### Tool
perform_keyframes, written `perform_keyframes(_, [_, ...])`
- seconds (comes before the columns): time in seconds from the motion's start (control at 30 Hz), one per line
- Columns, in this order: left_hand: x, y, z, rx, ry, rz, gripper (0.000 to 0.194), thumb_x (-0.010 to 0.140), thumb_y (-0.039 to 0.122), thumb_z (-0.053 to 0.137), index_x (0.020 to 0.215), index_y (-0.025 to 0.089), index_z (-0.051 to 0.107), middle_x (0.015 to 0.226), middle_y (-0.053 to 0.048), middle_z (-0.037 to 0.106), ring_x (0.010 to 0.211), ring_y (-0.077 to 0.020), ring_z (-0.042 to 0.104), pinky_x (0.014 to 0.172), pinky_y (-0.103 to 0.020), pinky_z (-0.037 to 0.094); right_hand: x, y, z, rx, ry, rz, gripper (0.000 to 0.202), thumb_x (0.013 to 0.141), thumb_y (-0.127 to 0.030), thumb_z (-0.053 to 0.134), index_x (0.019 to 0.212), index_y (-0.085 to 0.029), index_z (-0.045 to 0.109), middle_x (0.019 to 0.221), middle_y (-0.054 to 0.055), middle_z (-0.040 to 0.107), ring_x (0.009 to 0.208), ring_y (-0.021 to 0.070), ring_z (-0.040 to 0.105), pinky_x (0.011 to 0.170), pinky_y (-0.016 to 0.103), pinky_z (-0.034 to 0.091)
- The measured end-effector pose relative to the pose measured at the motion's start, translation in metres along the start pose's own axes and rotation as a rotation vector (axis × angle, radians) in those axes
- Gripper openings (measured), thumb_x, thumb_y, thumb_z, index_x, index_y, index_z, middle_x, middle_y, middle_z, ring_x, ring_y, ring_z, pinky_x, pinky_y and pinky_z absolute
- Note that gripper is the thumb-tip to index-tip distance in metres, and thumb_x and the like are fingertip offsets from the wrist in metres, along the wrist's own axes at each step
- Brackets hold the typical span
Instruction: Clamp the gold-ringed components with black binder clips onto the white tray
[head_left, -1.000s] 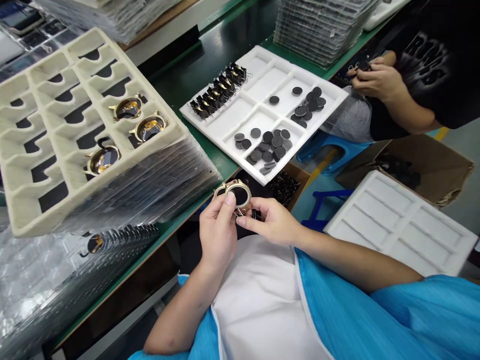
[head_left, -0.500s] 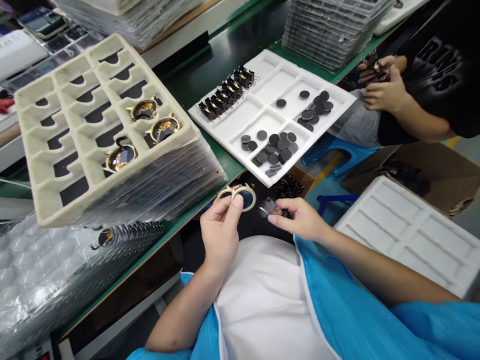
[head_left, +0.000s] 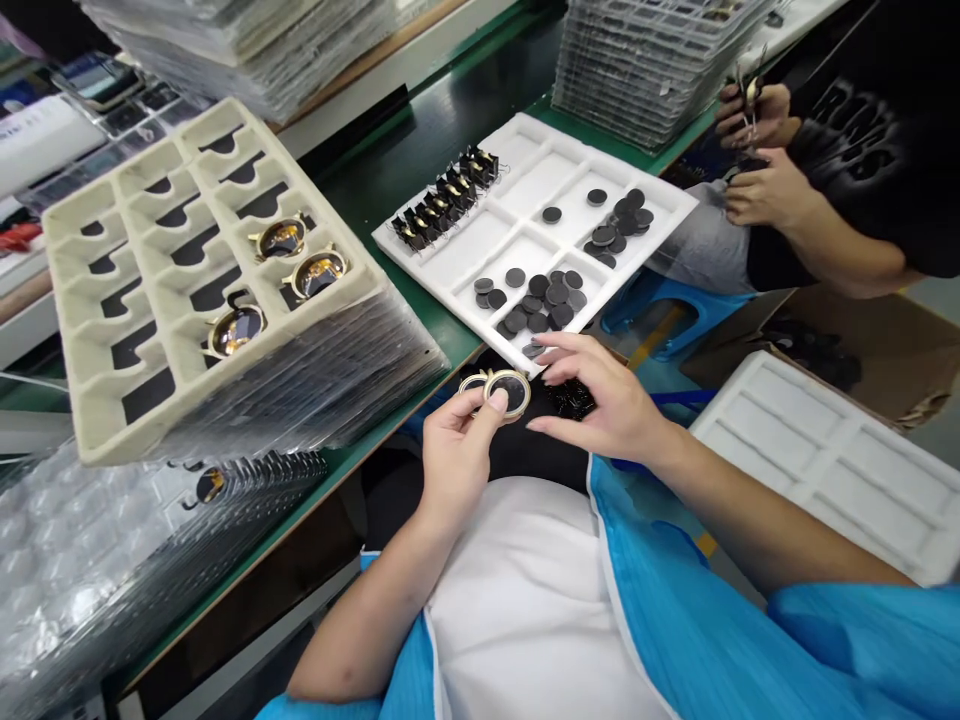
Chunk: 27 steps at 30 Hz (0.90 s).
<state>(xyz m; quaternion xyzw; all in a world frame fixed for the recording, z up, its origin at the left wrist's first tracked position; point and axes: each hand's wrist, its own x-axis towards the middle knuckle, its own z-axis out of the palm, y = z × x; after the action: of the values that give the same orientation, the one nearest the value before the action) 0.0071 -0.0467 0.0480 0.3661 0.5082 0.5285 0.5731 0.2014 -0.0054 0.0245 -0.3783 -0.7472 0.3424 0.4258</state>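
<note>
My left hand (head_left: 461,445) pinches two gold-rimmed watch cases (head_left: 511,394) side by side between thumb and fingers. The front one shows a dark round face; the other lies partly behind it. Just right of them, my right hand (head_left: 607,395) is open, thumb and fingers spread, with nothing visible between them. Below it, black binder clips (head_left: 571,398) lie in a heap, partly covered by the hand. Beyond my hands, a white foam tray (head_left: 491,235) holds loose dark round discs (head_left: 556,292) and a double row of clamped black binder clips (head_left: 450,200).
At left, a cream tray (head_left: 96,440) with several gold watch cases tops a stack of clear trays. Bubble-like plastic trays (head_left: 82,530) lie below. A co-worker's hands (head_left: 765,190) hold a clip at right. Nearby are a cardboard box (head_left: 911,340) and another white tray (head_left: 825,465).
The dark clip-like piece has left my right hand, which has opened and moved up toward the watch cases. My left hand has shifted slightly right, still holding both cases.
</note>
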Motion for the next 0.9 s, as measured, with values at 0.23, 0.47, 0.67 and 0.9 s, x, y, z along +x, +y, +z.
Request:
perform_keyframes(0.23, [0.091, -0.014, 0.020, -0.015, -0.070, 0.056, 0.023, 0.081, 0.039, 0.076, 0.080, 0.016, 0.079, 0.077, -0.002, 0.069, 0.080, -0.0164, 0.066, 0.079, -0.029, 0.053, 0.068, 0.038, 0.004, -0.111, 0.006, -0.125, 0.017, 0.084, -0.026, 0.068, 0.093, -0.025, 0.054, 0.127, 0.015, 0.065, 0.122, 0.0312, 0.060, 0.100, 0.049, 0.052])
perform_keyframes(0.47, [0.171, -0.020, 0.048, 0.236, -0.065, 0.059, 0.040, 0.081, 0.048, 0.072, 0.062, 0.014, 0.062, 0.059, 0.003, 0.052, 0.059, -0.0101, 0.050, 0.059, -0.023, 0.041, 0.117, 0.067, -0.011, -0.396, 0.011, -0.105, 0.026, 0.078, -0.014, 0.064, 0.103, -0.020, 0.058, 0.108, 0.015, 0.067, 0.105, 0.0320, 0.063, 0.093, 0.045, 0.051])
perform_keyframes(0.67, [0.221, -0.017, 0.047, 0.481, 0.010, 0.063, 0.033, 0.089, 0.038, 0.067, 0.112, 0.015, 0.064, 0.103, -0.010, 0.071, 0.091, -0.0207, 0.068, 0.085, -0.033, 0.052, 0.160, 0.103, -0.019, -0.399, 0.047, 0.175, 0.029, 0.075, -0.016, 0.074, 0.102, -0.017, 0.063, 0.102, 0.009, 0.072, 0.095, 0.0265, 0.067, 0.088, 0.038, 0.053])
perform_keyframes(0.9, [0.230, -0.021, 0.038, 0.840, 0.032, 0.134, 0.050, 0.080, 0.006, 0.068, 0.128, 0.010, 0.056, 0.136, -0.025, 0.061, 0.134, -0.0340, 0.054, 0.115, -0.045, 0.036, 0.167, 0.122, -0.036, -0.298, 0.174, 0.315, 0.033, 0.070, -0.021, 0.082, 0.101, -0.019, 0.069, 0.110, 0.011, 0.076, 0.107, 0.0291, 0.069, 0.097, 0.042, 0.052])
